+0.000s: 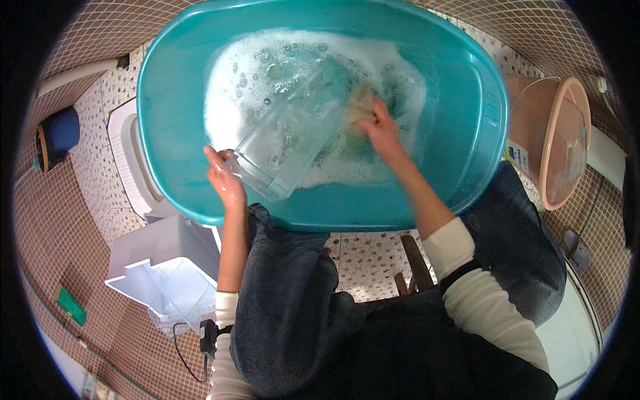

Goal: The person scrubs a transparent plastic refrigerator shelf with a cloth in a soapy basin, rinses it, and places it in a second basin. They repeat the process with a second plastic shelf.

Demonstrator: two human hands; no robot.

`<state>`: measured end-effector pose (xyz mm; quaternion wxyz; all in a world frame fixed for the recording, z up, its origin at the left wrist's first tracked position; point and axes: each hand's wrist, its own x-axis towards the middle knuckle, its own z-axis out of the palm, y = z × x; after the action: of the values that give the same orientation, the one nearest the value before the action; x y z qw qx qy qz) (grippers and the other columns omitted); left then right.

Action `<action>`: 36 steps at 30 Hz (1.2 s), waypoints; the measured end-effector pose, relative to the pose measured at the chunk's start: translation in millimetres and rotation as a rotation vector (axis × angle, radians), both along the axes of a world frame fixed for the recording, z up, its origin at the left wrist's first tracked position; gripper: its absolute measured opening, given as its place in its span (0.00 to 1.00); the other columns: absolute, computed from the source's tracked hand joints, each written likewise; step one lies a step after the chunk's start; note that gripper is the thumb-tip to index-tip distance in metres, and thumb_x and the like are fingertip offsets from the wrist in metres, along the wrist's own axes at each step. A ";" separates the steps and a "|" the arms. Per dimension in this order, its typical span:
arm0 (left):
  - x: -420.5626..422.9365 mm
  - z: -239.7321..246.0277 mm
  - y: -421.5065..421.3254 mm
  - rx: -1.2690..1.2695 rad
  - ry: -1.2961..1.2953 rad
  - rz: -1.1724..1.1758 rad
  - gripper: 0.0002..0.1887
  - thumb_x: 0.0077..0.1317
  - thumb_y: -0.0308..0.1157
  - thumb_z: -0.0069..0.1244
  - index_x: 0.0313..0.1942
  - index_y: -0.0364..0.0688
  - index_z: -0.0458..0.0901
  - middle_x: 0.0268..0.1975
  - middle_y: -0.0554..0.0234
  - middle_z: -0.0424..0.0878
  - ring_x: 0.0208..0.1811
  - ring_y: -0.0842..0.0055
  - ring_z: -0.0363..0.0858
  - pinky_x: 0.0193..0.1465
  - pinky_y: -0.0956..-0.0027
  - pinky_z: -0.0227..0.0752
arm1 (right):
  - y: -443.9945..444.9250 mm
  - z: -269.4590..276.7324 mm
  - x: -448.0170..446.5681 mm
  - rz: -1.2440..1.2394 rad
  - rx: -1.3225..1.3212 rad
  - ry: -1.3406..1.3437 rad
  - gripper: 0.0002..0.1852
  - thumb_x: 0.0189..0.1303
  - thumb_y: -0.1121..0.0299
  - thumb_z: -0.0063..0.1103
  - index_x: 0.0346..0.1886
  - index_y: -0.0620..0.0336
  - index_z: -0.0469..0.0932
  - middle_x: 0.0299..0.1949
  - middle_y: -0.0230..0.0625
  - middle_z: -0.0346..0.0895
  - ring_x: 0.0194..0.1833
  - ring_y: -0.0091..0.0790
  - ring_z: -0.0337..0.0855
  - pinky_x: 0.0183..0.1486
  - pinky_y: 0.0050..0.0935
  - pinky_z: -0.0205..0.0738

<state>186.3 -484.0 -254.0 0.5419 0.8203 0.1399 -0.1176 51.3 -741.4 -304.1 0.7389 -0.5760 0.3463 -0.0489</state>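
A large teal plastic tub [175,100] spreads out before me, with white suds [227,105] floating on the water in it. My left hand [226,180] grips the near-left end of a clear plastic bin [290,135], which lies slantwise over the suds. Its far end reaches into the foam, so part of it is hidden. In my right hand [384,131] is a tan cloth or sponge [359,110], blurred, at the right side of the clear bin. Whether the cloth touches the bin I cannot tell.
A peach bucket [545,140] holding clear plastic stands right of the tub. White and grey plastic bins [150,245] sit at the lower left. Behind them is a white squat toilet [127,160]. A dark blue container [60,132] lies at far left. My knees flank the tub's near rim.
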 end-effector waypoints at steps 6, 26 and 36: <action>-5.1 -9.4 -4.7 -0.063 0.050 0.052 0.34 0.69 0.57 0.28 0.21 0.35 0.73 0.20 0.65 0.72 0.21 0.81 0.63 0.26 0.77 0.58 | 90.9 88.7 31.3 0.464 -0.780 -0.432 0.20 0.40 0.61 0.62 0.36 0.61 0.72 0.48 0.43 0.67 0.52 0.49 0.65 0.55 0.45 0.59; -15.8 2.2 -0.6 -0.242 -0.076 -0.385 0.28 0.64 0.56 0.38 0.27 0.36 0.69 0.29 0.59 0.72 0.38 0.69 0.72 0.50 0.63 0.66 | -73.3 -104.2 57.4 0.256 -0.841 0.527 0.19 0.59 0.64 0.45 0.50 0.68 0.65 0.56 0.55 0.63 0.55 0.54 0.65 0.57 0.46 0.62; -3.5 36.2 -38.6 -0.112 0.053 -0.203 0.29 0.66 0.54 0.39 0.18 0.38 0.70 0.16 0.70 0.66 0.18 0.80 0.64 0.34 0.70 0.72 | -66.7 -75.5 -40.4 0.342 -0.980 0.665 0.21 0.56 0.71 0.49 0.54 0.64 0.65 0.55 0.48 0.62 0.52 0.53 0.68 0.52 0.42 0.67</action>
<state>182.8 -522.7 -217.8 0.5681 0.7954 0.0638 -0.2010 10.9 -808.1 -379.6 0.2380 -0.8803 0.3982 0.0989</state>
